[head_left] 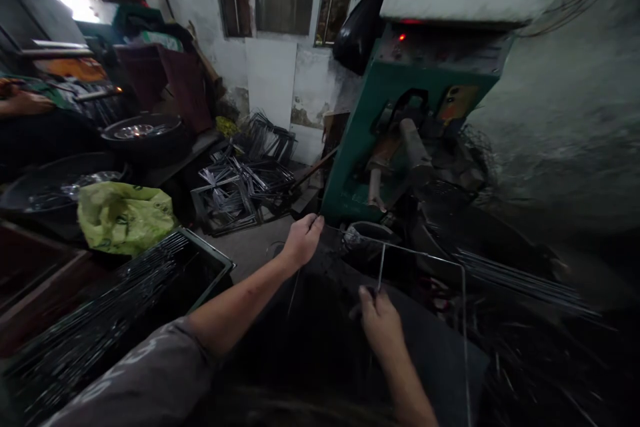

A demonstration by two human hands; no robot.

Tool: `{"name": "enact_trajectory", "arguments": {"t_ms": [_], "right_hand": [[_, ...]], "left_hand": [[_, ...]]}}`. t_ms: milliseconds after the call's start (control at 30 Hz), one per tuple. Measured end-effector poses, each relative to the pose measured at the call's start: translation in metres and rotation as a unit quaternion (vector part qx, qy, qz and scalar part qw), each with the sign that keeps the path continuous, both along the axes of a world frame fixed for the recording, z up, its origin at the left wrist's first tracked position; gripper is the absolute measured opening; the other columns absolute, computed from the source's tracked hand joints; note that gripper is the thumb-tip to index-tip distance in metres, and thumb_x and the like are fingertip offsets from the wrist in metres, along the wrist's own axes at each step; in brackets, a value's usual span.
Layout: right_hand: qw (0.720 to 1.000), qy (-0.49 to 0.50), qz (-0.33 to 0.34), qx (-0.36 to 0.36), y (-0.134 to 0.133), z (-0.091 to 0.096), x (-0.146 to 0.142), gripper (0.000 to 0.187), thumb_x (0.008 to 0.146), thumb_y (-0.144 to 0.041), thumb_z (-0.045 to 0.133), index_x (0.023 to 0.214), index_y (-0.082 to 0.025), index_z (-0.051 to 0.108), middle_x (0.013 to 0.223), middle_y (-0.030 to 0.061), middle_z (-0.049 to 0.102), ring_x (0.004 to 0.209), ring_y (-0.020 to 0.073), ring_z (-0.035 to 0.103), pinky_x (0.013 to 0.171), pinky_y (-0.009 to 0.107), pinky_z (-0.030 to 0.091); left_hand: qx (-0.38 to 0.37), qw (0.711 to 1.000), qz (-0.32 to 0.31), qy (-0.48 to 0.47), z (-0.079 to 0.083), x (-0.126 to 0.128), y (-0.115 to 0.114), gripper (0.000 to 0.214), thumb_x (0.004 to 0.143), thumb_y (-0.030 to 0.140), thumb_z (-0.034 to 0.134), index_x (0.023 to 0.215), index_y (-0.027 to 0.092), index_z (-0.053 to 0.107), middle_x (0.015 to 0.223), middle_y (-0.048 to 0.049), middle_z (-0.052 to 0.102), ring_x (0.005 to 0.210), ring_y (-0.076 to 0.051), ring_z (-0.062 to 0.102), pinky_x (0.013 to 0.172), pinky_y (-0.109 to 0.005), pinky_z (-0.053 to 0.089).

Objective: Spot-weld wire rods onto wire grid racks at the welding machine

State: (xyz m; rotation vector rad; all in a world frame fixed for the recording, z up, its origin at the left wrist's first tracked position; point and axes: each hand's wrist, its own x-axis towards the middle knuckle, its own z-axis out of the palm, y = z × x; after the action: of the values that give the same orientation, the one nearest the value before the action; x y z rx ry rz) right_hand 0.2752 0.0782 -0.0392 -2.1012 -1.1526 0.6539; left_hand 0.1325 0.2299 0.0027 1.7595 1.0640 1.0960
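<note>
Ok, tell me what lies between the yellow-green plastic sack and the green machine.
In the head view, a heap of bent metal wire frames lies between the yellow-green plastic sack and the green machine.

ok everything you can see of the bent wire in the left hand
The bent wire is thin, silvery and metal-looking. From the left hand it runs right to a rounded corner, then down to the picture's bottom edge. A short rod meets its top stretch and goes down to the right hand; whether they are joined is unclear.

The head camera looks down (and forward) toward the wall (315,77).
</note>
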Motion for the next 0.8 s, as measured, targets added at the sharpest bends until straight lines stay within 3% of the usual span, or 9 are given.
{"name": "enact_trajectory", "arguments": {"t_ms": [67,167,300,367,433,500,600,800], "right_hand": [[0.998,0.002,-0.061,0.029,0.008,-0.006,-0.011,0.037,0.073,-0.055,0.032,0.081,-0.021,0.043,0.072,0.0126,0.062,0.072,0.0282,0.062,0.069,0.038,0.048],[0.995,-0.010,-0.094,0.022,0.019,-0.010,-0.023,0.029,0.074,-0.046,0.032,0.084,-0.020,0.041,0.079,0.0168,0.063,0.076,0.0299,0.062,0.070,0.038,0.047],[0.996,-0.057,-0.049,-0.042,0.014,-0.003,-0.021,0.035,0.081,-0.038,0.032,0.097,-0.012,0.048,0.086,0.0197,0.063,0.082,0.0295,0.063,0.073,0.037,0.047],[0.982,-0.175,-0.021,-0.070,0.004,0.007,-0.015,0.045,0.083,-0.037,0.039,0.115,-0.005,0.047,0.102,0.0236,0.061,0.096,0.0329,0.059,0.080,0.042,0.046],[0.939,-0.333,-0.046,-0.069,-0.007,0.019,-0.008,0.067,0.080,-0.042,0.050,0.133,-0.003,0.036,0.131,0.0292,0.043,0.118,0.0415,0.043,0.088,0.055,0.039],[0.904,-0.409,-0.109,-0.066,-0.016,0.027,0.000,0.094,0.072,-0.057,0.060,0.141,-0.003,0.026,0.146,0.0312,0.017,0.129,0.0482,0.021,0.091,0.066,0.030],[0.917,-0.343,-0.175,-0.108,-0.023,0.026,0.010,0.117,0.060,-0.080,0.057,0.144,-0.005,0.022,0.147,0.0328,0.009,0.131,0.0516,0.011,0.089,0.072,0.027],[0.940,-0.270,-0.174,-0.117,-0.026,0.011,0.025,0.123,0.056,-0.093,0.038,0.148,-0.016,0.011,0.150,0.0239,0.008,0.132,0.0496,0.012,0.086,0.075,0.027]], "left_hand": [[-0.003,1.000,0.016,-0.002,-0.001,0.003,-0.003,0.036,0.091,0.038,0.039,0.061,0.018,0.039,0.058,0.0041,0.039,0.059,-0.010,0.037,0.057,-0.023,0.028],[-0.005,0.999,0.036,-0.008,-0.003,0.009,-0.006,0.036,0.092,0.038,0.039,0.062,0.019,0.040,0.057,0.0040,0.041,0.059,-0.010,0.038,0.057,-0.023,0.029],[-0.018,1.000,0.024,-0.009,-0.006,0.009,-0.003,0.035,0.091,0.039,0.039,0.062,0.019,0.040,0.058,0.0036,0.041,0.059,-0.010,0.039,0.057,-0.023,0.030],[-0.021,1.000,0.012,0.000,-0.008,0.006,0.001,0.035,0.090,0.040,0.039,0.063,0.019,0.042,0.059,0.0032,0.042,0.061,-0.011,0.039,0.058,-0.023,0.030],[-0.022,1.000,0.007,0.006,-0.009,0.002,0.004,0.035,0.090,0.041,0.039,0.064,0.018,0.043,0.060,0.0027,0.043,0.062,-0.011,0.040,0.059,-0.023,0.031],[-0.021,1.000,0.005,0.006,-0.009,0.000,0.005,0.035,0.090,0.042,0.039,0.065,0.018,0.044,0.061,0.0025,0.043,0.063,-0.011,0.041,0.059,-0.023,0.031],[-0.019,1.000,0.001,0.005,-0.007,0.001,0.003,0.036,0.090,0.044,0.038,0.065,0.018,0.042,0.059,0.0032,0.041,0.062,-0.011,0.039,0.057,-0.023,0.030],[-0.020,1.000,-0.015,-0.008,0.003,-0.002,-0.005,0.037,0.090,0.044,0.038,0.063,0.018,0.040,0.058,0.0040,0.038,0.060,-0.010,0.037,0.058,-0.023,0.029]]}}
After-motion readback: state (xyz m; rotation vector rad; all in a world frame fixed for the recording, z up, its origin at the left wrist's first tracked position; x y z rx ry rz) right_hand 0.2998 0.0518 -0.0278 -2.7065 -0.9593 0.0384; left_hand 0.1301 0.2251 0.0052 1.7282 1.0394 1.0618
